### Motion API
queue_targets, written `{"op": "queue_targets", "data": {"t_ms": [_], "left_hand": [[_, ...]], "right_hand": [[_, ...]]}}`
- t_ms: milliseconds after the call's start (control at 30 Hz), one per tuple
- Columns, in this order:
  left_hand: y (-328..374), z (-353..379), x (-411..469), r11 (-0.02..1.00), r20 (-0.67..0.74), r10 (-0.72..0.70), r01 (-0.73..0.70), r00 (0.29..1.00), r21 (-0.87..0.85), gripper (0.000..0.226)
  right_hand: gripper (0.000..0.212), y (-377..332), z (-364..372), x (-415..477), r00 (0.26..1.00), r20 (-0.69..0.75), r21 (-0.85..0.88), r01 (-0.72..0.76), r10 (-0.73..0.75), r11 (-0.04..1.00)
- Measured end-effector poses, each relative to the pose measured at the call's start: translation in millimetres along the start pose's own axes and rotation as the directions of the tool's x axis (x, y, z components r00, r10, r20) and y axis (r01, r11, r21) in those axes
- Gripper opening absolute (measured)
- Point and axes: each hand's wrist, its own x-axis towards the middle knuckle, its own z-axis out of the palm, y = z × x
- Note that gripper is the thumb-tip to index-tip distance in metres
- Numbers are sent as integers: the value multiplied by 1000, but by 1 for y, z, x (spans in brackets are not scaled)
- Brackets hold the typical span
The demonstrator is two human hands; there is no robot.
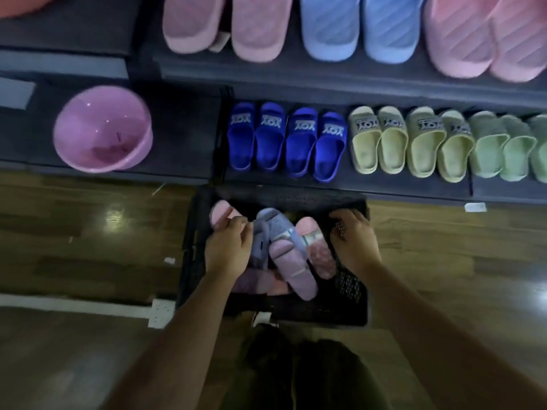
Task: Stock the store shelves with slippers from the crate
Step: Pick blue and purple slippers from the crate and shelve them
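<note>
Left hand (229,247) curls round a pink slipper (220,216) in the black crate (349,294) on the floor below the bottom shelf (414,189), right hand (353,241) reaches in alongside, grip unclear; best find its mate first, lift clear of the pile.

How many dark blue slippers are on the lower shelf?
4 dark blue slippers, side by side on the lower shelf, left of the yellow slippers; none hidden.
</note>
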Motion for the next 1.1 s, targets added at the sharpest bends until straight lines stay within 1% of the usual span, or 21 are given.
{"op": "queue_targets", "data": {"t_ms": [133, 200, 267, 433, 533, 600, 667, 700, 767, 833, 933, 1000, 1033, 1100], "left_hand": [[-50, 47, 1, 999, -8, 34, -35, 999, -9, 32], [-73, 79, 5, 999, 4, 44, -44, 999, -10, 38], [-95, 112, 12, 999, 20, 22, -21, 1000, -31, 42], [-145, 183, 21, 994, 21, -48, 50, 999, -97, 26], [-171, 216, 30, 988, 48, -63, 70, 997, -139, 26], [-181, 231, 43, 978, 147, -97, 122, 984, -171, 31], [-181, 240, 54, 958, 332, -149, 219, 932, -187, 36], [-182, 244, 58, 952, 413, -147, 242, 899, -189, 37], [-183, 251, 65, 956, 480, -117, 229, 869, -181, 38], [-186, 253, 70, 962, 477, -107, 212, 872, -172, 39], [-188, 251, 71, 970, 465, -85, 180, 881, -165, 37], [-187, 247, 69, 974, 457, -76, 165, 886, -158, 35], [-187, 245, 68, 974, 436, -77, 161, 897, -158, 34], [-188, 241, 68, 978, 326, -82, 139, 942, -156, 34]], "right_hand": [[34, 33, 65, 1, 998, 69, -39, 5, -2, 999], [34, 55, 97, 4, 995, 95, -50, -7, 11, 999], [34, 79, 128, 10, 992, 122, -62, 3, 4, 998], [32, 126, 194, 25, 984, 166, -99, 75, -58, 992], [30, 149, 227, 36, 973, 195, -111, 144, -120, 983], [33, 160, 245, 47, 960, 222, -90, 193, -169, 977], [29, 167, 260, 54, 946, 231, -39, 243, -228, 969], [26, 169, 266, 56, 938, 230, -5, 266, -257, 964], [21, 175, 276, 54, 935, 204, 75, 279, -289, 957], [23, 181, 282, 49, 940, 180, 143, 266, -289, 953], [23, 184, 285, 48, 910, 152, 159, 362, -385, 919], [27, 180, 281, 48, 927, 115, 178, 335, -358, 925], [26, 177, 278, 46, 932, 111, 188, 322, -346, 928], [24, 171, 276, 40, 903, 161, 178, 371, -399, 911]]}}
